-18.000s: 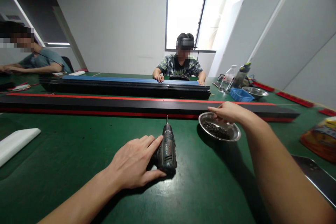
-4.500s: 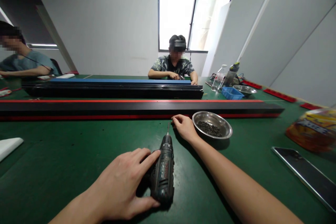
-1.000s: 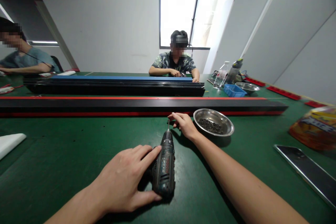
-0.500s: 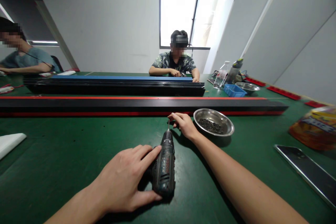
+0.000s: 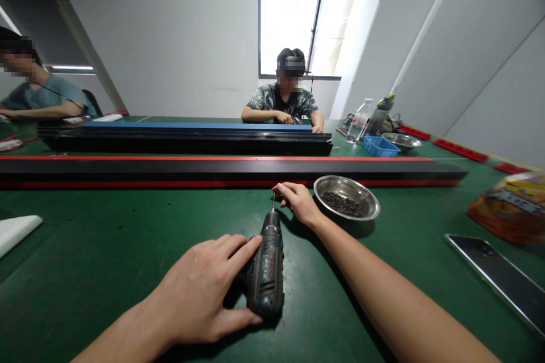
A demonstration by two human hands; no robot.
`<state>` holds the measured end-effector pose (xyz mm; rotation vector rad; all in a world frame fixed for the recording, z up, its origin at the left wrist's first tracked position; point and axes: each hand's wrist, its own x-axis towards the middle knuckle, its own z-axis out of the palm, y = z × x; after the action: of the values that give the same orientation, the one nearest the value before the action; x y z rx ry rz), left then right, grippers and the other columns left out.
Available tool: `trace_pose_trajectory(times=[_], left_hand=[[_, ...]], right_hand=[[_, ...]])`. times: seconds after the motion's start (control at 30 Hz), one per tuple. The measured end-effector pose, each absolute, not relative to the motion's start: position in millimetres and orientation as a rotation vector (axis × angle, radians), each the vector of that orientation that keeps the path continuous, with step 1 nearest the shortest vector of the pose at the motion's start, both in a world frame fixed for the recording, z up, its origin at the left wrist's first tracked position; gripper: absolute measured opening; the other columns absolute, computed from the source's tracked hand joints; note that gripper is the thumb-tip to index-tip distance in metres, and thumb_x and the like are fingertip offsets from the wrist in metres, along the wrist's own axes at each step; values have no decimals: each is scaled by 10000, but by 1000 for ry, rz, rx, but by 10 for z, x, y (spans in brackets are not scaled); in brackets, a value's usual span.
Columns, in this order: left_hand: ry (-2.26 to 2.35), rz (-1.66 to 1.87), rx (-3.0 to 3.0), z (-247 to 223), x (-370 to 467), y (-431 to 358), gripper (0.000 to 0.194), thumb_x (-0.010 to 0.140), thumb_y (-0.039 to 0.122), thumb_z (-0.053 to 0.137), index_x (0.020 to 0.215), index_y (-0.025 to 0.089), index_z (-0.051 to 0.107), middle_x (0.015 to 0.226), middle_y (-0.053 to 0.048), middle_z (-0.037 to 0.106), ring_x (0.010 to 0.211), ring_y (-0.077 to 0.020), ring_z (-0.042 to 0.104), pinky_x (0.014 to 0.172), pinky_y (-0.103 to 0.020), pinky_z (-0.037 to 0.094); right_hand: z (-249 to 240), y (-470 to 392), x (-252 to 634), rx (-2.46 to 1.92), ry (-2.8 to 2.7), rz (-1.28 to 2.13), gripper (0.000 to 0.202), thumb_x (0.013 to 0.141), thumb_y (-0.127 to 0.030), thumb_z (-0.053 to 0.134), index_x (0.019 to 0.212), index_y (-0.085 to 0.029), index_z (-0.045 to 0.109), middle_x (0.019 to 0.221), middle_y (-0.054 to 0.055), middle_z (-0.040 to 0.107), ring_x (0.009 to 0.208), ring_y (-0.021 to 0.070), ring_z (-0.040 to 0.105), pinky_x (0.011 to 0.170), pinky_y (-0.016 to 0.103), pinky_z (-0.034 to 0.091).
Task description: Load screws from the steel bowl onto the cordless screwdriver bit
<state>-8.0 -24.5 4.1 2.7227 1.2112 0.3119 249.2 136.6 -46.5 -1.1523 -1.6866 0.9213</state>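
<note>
A dark cordless drill (image 5: 267, 272) lies on the green table with its bit pointing away from me. My left hand (image 5: 208, 286) is closed around the drill's body from the left, thumb at its rear end. At the tip of the thin drill bit (image 5: 273, 202), my right hand (image 5: 298, 201) holds its fingers in a pinch; whatever is between them is too small to make out. A steel bowl (image 5: 369, 199) with many small dark screws (image 5: 343, 204) stands just right of my right hand.
Beyond my hands a long black and red bar (image 5: 204, 169) spans the table, with black and blue profiles (image 5: 191, 139) behind. A phone (image 5: 496, 278) and an orange bag (image 5: 511, 210) are on the right. A co-worker (image 5: 285, 99) sits opposite; another person (image 5: 46, 91) is at left.
</note>
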Motion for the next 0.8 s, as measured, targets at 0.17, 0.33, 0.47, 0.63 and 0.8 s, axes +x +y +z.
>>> trace_pose_trajectory(times=[0.17,0.33,0.47,0.63,0.8], left_hand=[[1210,302,2714,42,-82,-250,970,823,607,815,1622,238,407,1456,-152,640,1221,-372,673,1032,-523,578],[1208,325,2715,34,-87,-250,962,826,621,807,1619,253,405,1456,-151,642,1222,-368,675,1031,-509,578],[1211,323,2725,38,-88,-252,967,833,640,797,1621,237,406,1457,-158,640,1224,-379,676,1023,-528,583],[1213,279,2725,51,-77,-252,967,840,638,795,1619,219,404,1462,-167,633,1229,-380,670,1026,-535,582],[1215,273,2732,55,-71,-247,968,841,645,792,1620,229,398,1460,-166,633,1223,-377,672,1021,-524,584]], right_hand=[[-475,1372,2491,-1143,-1687,921,434,1002,-524,577,984,-158,810,918,87,797,648,166,662,657,294,502],[-489,1378,2492,-1137,-1684,921,426,1003,-513,584,982,-155,814,913,89,797,655,164,658,658,290,512],[-481,1378,2491,-1147,-1687,916,409,996,-506,595,973,-162,815,914,85,799,663,165,665,661,287,516],[-468,1368,2483,-1147,-1681,923,399,985,-499,606,971,-156,809,900,84,794,658,163,664,656,286,520],[-467,1360,2478,-1146,-1682,923,390,982,-495,611,960,-158,807,907,85,795,668,162,665,655,283,531]])
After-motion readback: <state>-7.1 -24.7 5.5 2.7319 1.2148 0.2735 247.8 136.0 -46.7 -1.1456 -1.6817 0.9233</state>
